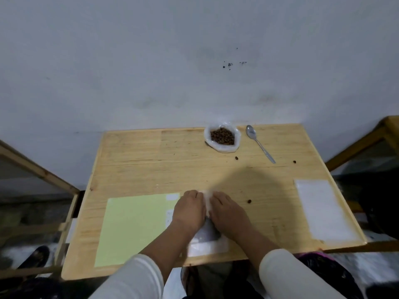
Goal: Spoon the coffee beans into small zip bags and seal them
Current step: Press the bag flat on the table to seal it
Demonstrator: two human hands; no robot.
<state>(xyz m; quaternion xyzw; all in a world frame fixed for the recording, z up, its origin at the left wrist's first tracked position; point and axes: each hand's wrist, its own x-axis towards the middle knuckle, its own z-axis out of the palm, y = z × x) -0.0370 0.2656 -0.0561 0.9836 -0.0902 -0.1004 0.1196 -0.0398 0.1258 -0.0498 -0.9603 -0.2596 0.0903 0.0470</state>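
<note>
Two hands: both lie side by side on one small zip bag (206, 231) at about 6 o'clock on the wooden table (138, 160).
Left hand (190, 209): palm down, its fingers curled over the far edge of the bag and holding it there; the fingertips themselves are hidden.
Right hand (226, 212): palm down just beside the left, its fingers bent over the same far edge and gripping it.
Zip bag: flat on the table between and under the two hands, a pale strip showing in the gap between them and a darker bulge toward the near edge; whether the seal is closed cannot be told.
Sleeves: cream, one on each forearm, reaching in from 6 o'clock.
Coffee beans (222, 136): a brown heap in an open clear bag (220, 147) at about 1 o'clock.
Spoon (258, 142): metal, lying on the table just right of the bean bag, bowl toward 12 o'clock, handle pointing to about 4 o'clock.
Loose beans (249, 201): one near the right hand at 3 o'clock of it, others near the spoon handle.
Green sheet (133, 225): flat at 8 o'clock, its right edge under the left hand.
Stack of empty bags (321, 208): whitish, at 4 o'clock by the table's right rim.
</note>
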